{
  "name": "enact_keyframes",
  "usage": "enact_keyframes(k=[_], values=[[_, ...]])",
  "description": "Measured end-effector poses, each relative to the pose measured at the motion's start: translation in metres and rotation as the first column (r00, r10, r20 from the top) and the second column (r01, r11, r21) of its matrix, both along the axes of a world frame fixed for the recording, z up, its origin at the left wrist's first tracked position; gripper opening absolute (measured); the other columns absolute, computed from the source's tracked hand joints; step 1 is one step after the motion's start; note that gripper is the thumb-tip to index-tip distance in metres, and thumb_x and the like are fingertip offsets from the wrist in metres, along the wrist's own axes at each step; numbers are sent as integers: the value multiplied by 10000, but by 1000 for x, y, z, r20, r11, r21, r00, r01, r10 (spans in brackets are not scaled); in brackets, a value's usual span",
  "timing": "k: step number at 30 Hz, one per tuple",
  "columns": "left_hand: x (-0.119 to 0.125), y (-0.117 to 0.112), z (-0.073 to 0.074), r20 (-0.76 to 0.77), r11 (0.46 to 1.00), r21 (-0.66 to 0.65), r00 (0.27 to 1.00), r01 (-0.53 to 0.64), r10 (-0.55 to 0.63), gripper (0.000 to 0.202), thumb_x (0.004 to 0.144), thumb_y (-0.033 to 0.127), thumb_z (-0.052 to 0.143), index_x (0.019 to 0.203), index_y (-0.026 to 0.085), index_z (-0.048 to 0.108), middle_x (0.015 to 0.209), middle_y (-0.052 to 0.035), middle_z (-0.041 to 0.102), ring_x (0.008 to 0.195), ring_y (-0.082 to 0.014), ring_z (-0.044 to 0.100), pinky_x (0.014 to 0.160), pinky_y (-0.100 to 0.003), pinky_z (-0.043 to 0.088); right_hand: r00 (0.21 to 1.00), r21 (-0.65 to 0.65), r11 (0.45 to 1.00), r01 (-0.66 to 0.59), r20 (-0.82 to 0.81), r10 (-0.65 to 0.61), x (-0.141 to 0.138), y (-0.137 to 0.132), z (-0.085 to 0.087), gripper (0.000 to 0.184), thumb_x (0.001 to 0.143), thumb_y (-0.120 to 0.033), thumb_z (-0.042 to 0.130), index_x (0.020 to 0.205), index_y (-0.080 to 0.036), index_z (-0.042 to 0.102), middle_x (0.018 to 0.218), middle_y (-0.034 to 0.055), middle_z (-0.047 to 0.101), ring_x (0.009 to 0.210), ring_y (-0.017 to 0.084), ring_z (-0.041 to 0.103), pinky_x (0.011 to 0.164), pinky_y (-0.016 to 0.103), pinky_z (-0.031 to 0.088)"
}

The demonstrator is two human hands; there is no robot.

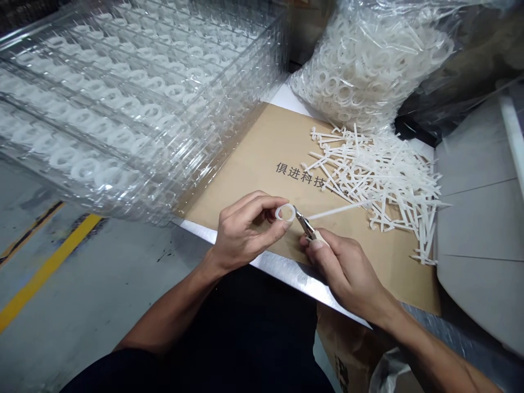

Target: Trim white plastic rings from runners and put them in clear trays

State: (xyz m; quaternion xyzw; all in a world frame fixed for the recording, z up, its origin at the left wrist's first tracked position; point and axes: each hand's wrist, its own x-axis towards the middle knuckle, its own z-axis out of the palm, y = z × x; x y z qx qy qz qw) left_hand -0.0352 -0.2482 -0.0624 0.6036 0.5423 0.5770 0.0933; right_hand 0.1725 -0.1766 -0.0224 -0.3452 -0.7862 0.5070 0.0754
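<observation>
Between thumb and fingers, my left hand pinches a white plastic ring over the front of the cardboard sheet. My right hand is closed around a pair of nippers with pale handles. Their metal jaws reach the right side of the ring; whether they touch it I cannot tell. Just behind the nippers, a thin white plastic strip runs toward a heap of white plastic sprues on the right of the sheet.
Stacked clear plastic trays filled with white rings stand at the left. A clear bag bulging with rings rises behind the heap. On the right is a grey panel. The metal table edge runs close to my body.
</observation>
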Motion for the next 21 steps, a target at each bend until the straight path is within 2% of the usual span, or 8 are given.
enact_keyframes(k=[2, 5, 8, 11, 16, 21], values=[[0, 0, 0, 2, 1000, -7, 1000, -8, 8, 237, 885, 176, 807, 1109, 150, 734, 860, -31, 714, 752, -112, 655, 659, -221, 537, 998, -92, 994, 54, -36, -57, 1, 2, -4, 418, 1108, -469, 398, 909, -183, 629, 679, -11, 523, 589, 152, 481, 565, 304, 379], [-1, 0, 1, 8, 999, 18, 999, -34, 34, 260, 877, 243, 838, 1104, 162, 740, 840, -26, 716, 734, -115, 652, 651, -223, 538, 979, -271, 954, 128, -117, -165, 2, 5, -10, 450, 1099, -527, 440, 840, -192, 595, 701, -13, 527, 587, 132, 476, 539, 276, 384], [-1, -1, -2, 22, 997, 51, 998, -54, 53, 298, 865, 304, 855, 1106, 167, 744, 834, -27, 714, 723, -119, 651, 653, -233, 537, 964, -374, 918, 135, -165, -209, 2, 7, -14, 443, 1090, -530, 477, 846, -185, 611, 720, -9, 540, 600, 127, 477, 537, 264, 387], [-2, -1, -5, 46, 997, 61, 998, -50, 47, 339, 864, 343, 854, 1138, 180, 739, 854, -33, 710, 740, -136, 661, 664, -259, 544, 966, -366, 924, 115, -174, -189, 1, 7, -15, 422, 1081, -541, 498, 922, -180, 649, 713, -10, 541, 628, 138, 488, 551, 263, 396], [-3, 0, -5, 33, 992, 119, 999, -45, 41, 338, 858, 333, 859, 1135, 182, 737, 816, -16, 689, 736, -139, 654, 661, -264, 546, 975, -329, 940, 83, -170, -146, 3, 7, -12, 453, 1091, -535, 470, 800, -201, 561, 710, -12, 533, 630, 135, 483, 563, 268, 401], [-2, -1, 0, 16, 992, 120, 999, -47, 46, 345, 841, 346, 870, 1109, 170, 743, 805, -17, 691, 732, -140, 655, 649, -261, 539, 980, -309, 949, 69, -157, -123, 3, 8, -10, 452, 1093, -527, 467, 775, -211, 519, 724, -12, 538, 639, 138, 499, 569, 274, 406]])
